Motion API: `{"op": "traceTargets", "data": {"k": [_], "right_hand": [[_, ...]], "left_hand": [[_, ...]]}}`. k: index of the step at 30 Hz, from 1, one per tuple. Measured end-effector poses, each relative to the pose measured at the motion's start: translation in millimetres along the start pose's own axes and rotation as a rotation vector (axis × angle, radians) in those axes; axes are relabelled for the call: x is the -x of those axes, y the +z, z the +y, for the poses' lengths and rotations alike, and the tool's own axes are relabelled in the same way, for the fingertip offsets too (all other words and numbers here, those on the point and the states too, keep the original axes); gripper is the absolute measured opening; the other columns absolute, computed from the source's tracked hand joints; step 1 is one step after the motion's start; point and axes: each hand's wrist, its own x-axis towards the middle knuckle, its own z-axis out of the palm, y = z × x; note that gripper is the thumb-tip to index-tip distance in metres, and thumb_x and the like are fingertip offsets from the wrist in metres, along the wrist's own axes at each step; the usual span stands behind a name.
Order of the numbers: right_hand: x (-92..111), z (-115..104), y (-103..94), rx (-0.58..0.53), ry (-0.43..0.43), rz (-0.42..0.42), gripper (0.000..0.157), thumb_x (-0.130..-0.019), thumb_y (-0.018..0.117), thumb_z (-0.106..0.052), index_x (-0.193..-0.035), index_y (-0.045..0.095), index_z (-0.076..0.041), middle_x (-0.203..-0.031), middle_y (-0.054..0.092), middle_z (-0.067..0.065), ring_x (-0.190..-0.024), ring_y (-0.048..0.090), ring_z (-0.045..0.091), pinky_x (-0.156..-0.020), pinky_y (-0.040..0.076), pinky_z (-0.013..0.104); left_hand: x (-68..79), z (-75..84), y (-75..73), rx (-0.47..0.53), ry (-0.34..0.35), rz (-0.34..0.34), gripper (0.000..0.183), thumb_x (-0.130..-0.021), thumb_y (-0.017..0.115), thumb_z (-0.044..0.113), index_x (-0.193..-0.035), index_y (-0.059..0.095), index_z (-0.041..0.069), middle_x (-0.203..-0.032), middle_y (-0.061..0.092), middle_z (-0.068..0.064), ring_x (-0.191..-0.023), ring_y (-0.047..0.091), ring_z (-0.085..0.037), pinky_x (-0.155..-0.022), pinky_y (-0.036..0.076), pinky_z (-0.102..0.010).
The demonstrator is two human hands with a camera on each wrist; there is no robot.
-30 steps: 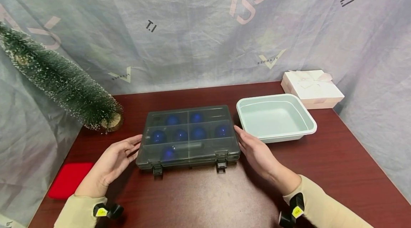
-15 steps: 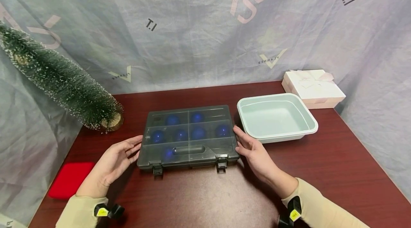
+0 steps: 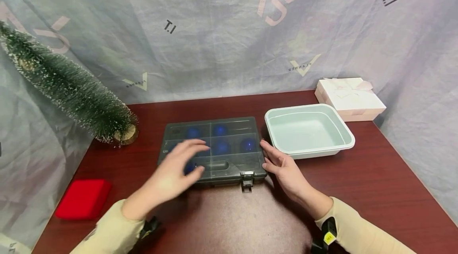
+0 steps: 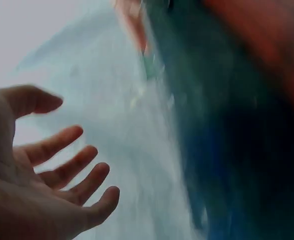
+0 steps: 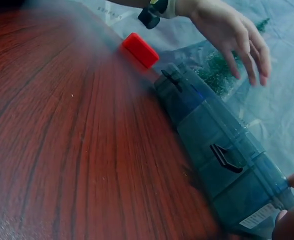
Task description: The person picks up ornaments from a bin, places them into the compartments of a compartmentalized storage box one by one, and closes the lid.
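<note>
A grey see-through plastic case [image 3: 236,164] with several blue balls [image 3: 220,147] inside lies on the table, its lid down. My left hand [image 3: 171,172] is over the left part of the case, fingers spread and loosely bent, holding nothing. In the right wrist view that left hand [image 5: 232,35] hangs above the lid, apart from it. With fingertips and thumb, my right hand [image 3: 286,170] touches the case's right side near the front. A black latch [image 5: 226,158] juts outward from the front face. The left wrist view is blurred behind the left hand [image 4: 46,165].
Just right of the case stands a pale green basin [image 3: 307,130], with a white gift box [image 3: 348,99] behind it. A red box [image 3: 84,199] lies at the left edge. A small frosted Christmas tree [image 3: 71,83] leans at the back left. A cloth backdrop [image 3: 214,47] borders the table.
My left hand has left the case's left side and moved right, over the lid. My right hand's thumb has come to the case's side. The case has barely moved.
</note>
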Motion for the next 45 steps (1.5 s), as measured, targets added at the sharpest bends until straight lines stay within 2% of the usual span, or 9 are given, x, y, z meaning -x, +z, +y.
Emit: {"op": "traceTargets", "data": {"k": [4, 9, 13, 18, 29, 34, 39, 42, 45], "right_hand": [[-1, 1, -1.5, -0.021, -0.005, 0.0, 0.067, -0.094, 0.053, 0.016, -0.155, 0.029, 0.01, -0.166, 0.019, 0.019, -0.153, 0.011, 0.03, -0.112, 0.029, 0.024], [-1, 3, -1.9, -0.033, -0.003, -0.005, 0.066, -0.094, 0.054, 0.015, -0.156, 0.029, 0.01, -0.166, 0.02, 0.018, -0.153, 0.011, 0.029, -0.112, 0.029, 0.025], [0, 3, -1.9, -0.028, 0.002, -0.009, 0.066, -0.095, 0.055, 0.014, -0.156, 0.029, 0.01, -0.166, 0.019, 0.019, -0.153, 0.011, 0.029, -0.111, 0.03, 0.024], [0, 2, -2.0, -0.044, 0.002, -0.011, 0.066, -0.095, 0.054, 0.014, -0.156, 0.029, 0.009, -0.166, 0.019, 0.018, -0.153, 0.01, 0.029, -0.112, 0.029, 0.024], [1, 2, -3.0, -0.026, 0.001, -0.006, 0.065, -0.095, 0.054, 0.014, -0.155, 0.03, 0.01, -0.166, 0.02, 0.019, -0.153, 0.012, 0.03, -0.111, 0.03, 0.024], [9, -3, -3.9, 0.081, -0.015, 0.026, 0.056, -0.098, 0.055, 0.008, -0.152, 0.039, 0.009, -0.159, 0.035, 0.02, -0.147, 0.029, 0.029, -0.107, 0.035, 0.021], [22, -16, -2.6, 0.255, -0.113, 0.006, 0.04, -0.1, 0.056, 0.005, -0.139, 0.057, 0.008, -0.143, 0.055, 0.024, -0.134, 0.052, 0.025, -0.101, 0.044, 0.023], [27, -23, -0.8, 0.216, -0.095, -0.043, 0.03, -0.101, 0.056, 0.001, -0.129, 0.062, 0.01, -0.125, 0.065, 0.028, -0.117, 0.065, 0.025, -0.097, 0.05, 0.033], [29, -27, 0.4, 0.135, 0.013, -0.109, 0.027, -0.102, 0.055, -0.003, -0.12, 0.061, 0.017, -0.107, 0.068, 0.029, -0.099, 0.07, 0.025, -0.088, 0.055, 0.038]], "left_hand": [[-14.5, 12.2, 30.7, -0.041, 0.067, -0.193, 0.058, -0.092, 0.074, 0.022, -0.146, 0.055, 0.011, -0.152, 0.046, -0.01, -0.142, 0.038, -0.032, -0.11, 0.035, -0.055], [-19.1, 11.7, 60.4, -0.141, 0.084, -0.28, 0.068, -0.092, 0.076, 0.03, -0.153, 0.048, 0.017, -0.16, 0.035, -0.012, -0.148, 0.026, -0.039, -0.112, 0.021, -0.067], [-17.1, 9.4, 76.5, -0.266, 0.116, -0.265, 0.073, -0.092, 0.077, 0.031, -0.156, 0.044, 0.022, -0.162, 0.03, -0.012, -0.149, 0.024, -0.041, -0.108, 0.019, -0.075], [-15.0, 7.8, 85.2, -0.398, 0.164, -0.198, 0.075, -0.091, 0.079, 0.024, -0.157, 0.042, 0.026, -0.162, 0.031, -0.012, -0.148, 0.027, -0.04, -0.105, 0.026, -0.074], [-12.9, 6.9, 88.3, -0.428, 0.192, -0.18, 0.069, -0.095, 0.074, 0.018, -0.157, 0.043, 0.024, -0.161, 0.032, -0.013, -0.147, 0.028, -0.041, -0.104, 0.029, -0.074], [-11.8, 6.4, 89.8, -0.423, 0.197, -0.176, 0.069, -0.096, 0.073, 0.019, -0.157, 0.043, 0.025, -0.161, 0.031, -0.014, -0.147, 0.028, -0.041, -0.104, 0.028, -0.074], [-12.3, 5.1, 90.8, -0.431, 0.2, -0.164, 0.069, -0.095, 0.073, 0.018, -0.156, 0.043, 0.025, -0.16, 0.032, -0.013, -0.146, 0.029, -0.041, -0.104, 0.029, -0.074], [-13.0, 4.6, 90.7, -0.429, 0.201, -0.155, 0.069, -0.094, 0.074, 0.017, -0.156, 0.044, 0.025, -0.159, 0.033, -0.013, -0.145, 0.03, -0.041, -0.103, 0.029, -0.074], [-13.7, 4.6, 90.4, -0.426, 0.201, -0.15, 0.068, -0.094, 0.074, 0.016, -0.155, 0.045, 0.025, -0.159, 0.034, -0.013, -0.145, 0.031, -0.042, -0.103, 0.029, -0.074]]}}
